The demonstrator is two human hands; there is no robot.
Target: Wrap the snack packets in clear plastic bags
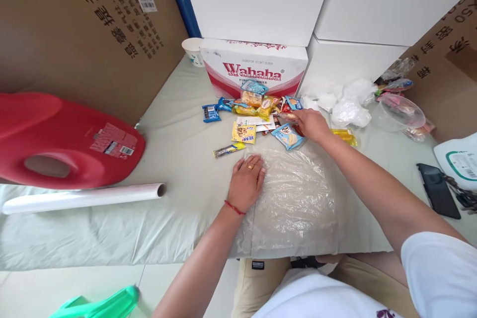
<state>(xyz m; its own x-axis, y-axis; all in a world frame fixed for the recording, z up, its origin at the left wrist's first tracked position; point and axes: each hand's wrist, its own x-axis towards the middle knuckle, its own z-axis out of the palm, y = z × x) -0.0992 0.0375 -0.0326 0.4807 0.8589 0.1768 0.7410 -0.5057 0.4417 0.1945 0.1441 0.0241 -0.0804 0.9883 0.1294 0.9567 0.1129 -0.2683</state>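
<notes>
My left hand lies flat with its fingers out, resting at the upper left corner of a clear plastic bag spread on the table. A yellow-and-black snack stick lies just beyond its fingertips. At the right side of a pile of wrapped snacks, my right hand is closed, its fingertips bent down among the packets and partly hidden. What it grips cannot be made out. Close to it are a light blue snack packet and a smaller blue packet. The pile also holds a yellow cookie packet.
Behind the pile stands a Wahaba-type water carton marked Wahaha, beside a paper cup. Crumpled white bags and a clear bowl lie right. A red jug and white roll lie left; a phone far right.
</notes>
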